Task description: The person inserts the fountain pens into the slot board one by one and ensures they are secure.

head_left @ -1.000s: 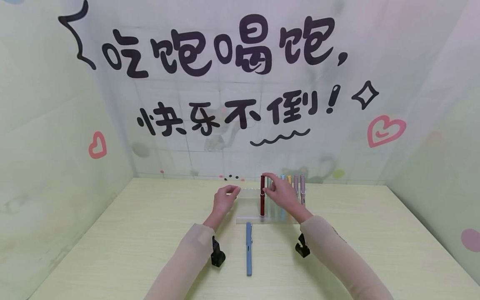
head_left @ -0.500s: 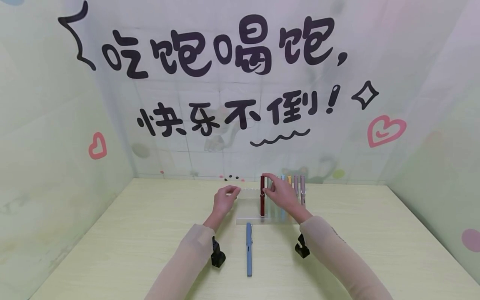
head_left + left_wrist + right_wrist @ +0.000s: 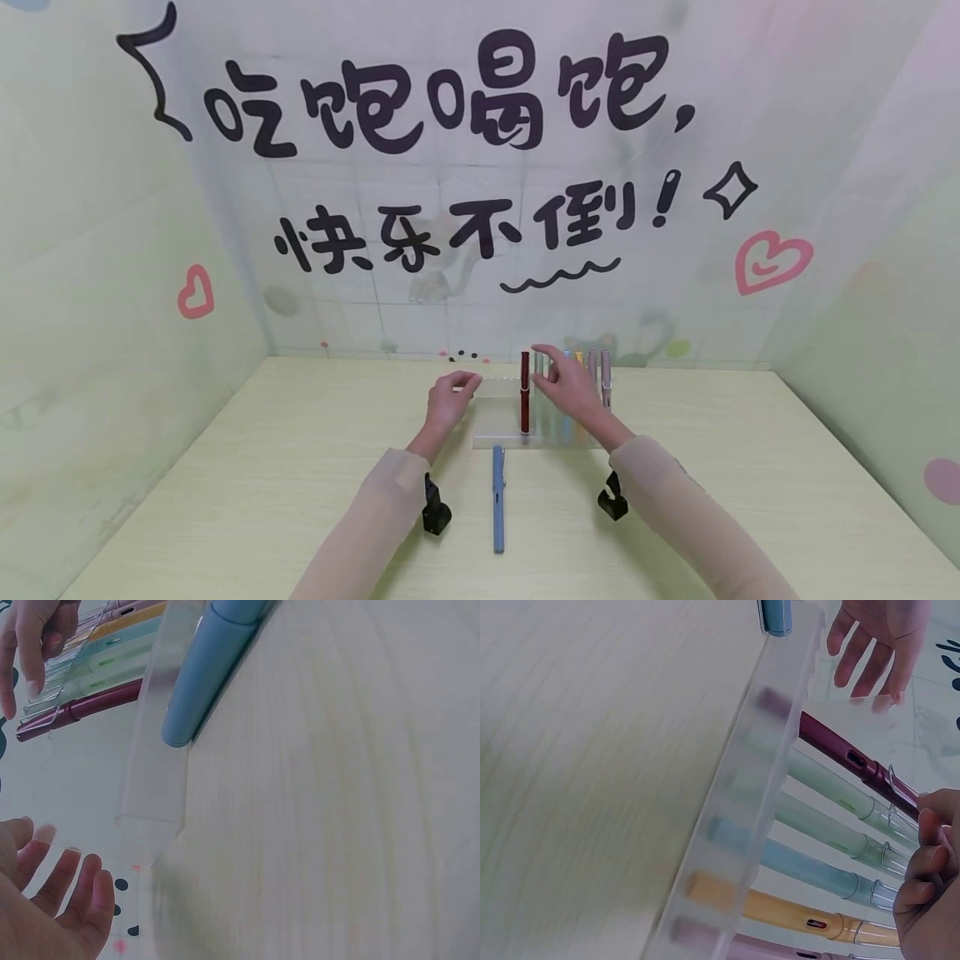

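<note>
A clear pen rack (image 3: 495,440) stands on the table, holding several upright capped pens. My left hand (image 3: 450,400) pinches the rack's upper left edge between thumb and fingers; the left wrist view shows this hand (image 3: 64,904) at the clear sheet. At the left of the row stands a dark red pen (image 3: 525,408), slotted into the rack. Beside its cap is my right hand (image 3: 566,383), thumb and index finger apart and just right of the pen. In the right wrist view its curled fingers (image 3: 922,881) overlap the cap end.
A blue pen (image 3: 498,500) lies on the table in front of the rack, its cap end towards it. Right of the dark red pen stand green, light blue, yellow (image 3: 780,911) and purple (image 3: 606,379) pens. A printed cloth wall rises behind.
My right hand's thumb and index finger have come off the dark red pen and shifted slightly right. The pen stays standing in the rack. My left hand has not moved.
</note>
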### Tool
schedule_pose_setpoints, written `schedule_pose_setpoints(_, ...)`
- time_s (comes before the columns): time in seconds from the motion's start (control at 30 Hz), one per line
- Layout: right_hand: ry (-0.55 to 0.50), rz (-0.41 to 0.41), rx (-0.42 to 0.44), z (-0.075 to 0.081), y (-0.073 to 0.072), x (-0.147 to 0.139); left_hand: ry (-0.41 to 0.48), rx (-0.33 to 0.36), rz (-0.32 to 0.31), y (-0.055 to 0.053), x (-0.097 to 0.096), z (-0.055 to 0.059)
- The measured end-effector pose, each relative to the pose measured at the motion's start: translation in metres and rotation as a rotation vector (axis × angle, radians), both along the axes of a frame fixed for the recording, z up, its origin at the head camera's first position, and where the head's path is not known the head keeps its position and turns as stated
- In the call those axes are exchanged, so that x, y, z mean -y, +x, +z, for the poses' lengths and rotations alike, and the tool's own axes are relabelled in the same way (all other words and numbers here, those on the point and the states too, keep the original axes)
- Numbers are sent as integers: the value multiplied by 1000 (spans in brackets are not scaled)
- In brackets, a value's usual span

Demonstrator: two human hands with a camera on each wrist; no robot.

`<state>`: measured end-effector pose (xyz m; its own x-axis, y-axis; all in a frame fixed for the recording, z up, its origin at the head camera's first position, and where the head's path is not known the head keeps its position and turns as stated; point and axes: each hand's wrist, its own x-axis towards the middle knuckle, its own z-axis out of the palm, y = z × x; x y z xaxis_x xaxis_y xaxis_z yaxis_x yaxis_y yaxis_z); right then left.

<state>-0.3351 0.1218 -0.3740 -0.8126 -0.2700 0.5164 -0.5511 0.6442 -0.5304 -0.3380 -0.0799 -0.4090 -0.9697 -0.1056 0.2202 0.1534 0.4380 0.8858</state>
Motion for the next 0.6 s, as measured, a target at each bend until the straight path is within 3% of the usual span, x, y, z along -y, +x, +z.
schedule_pose_setpoints(0.6,-18,81,111,-14,19,-5,5,-4,-3,-1,0,0)
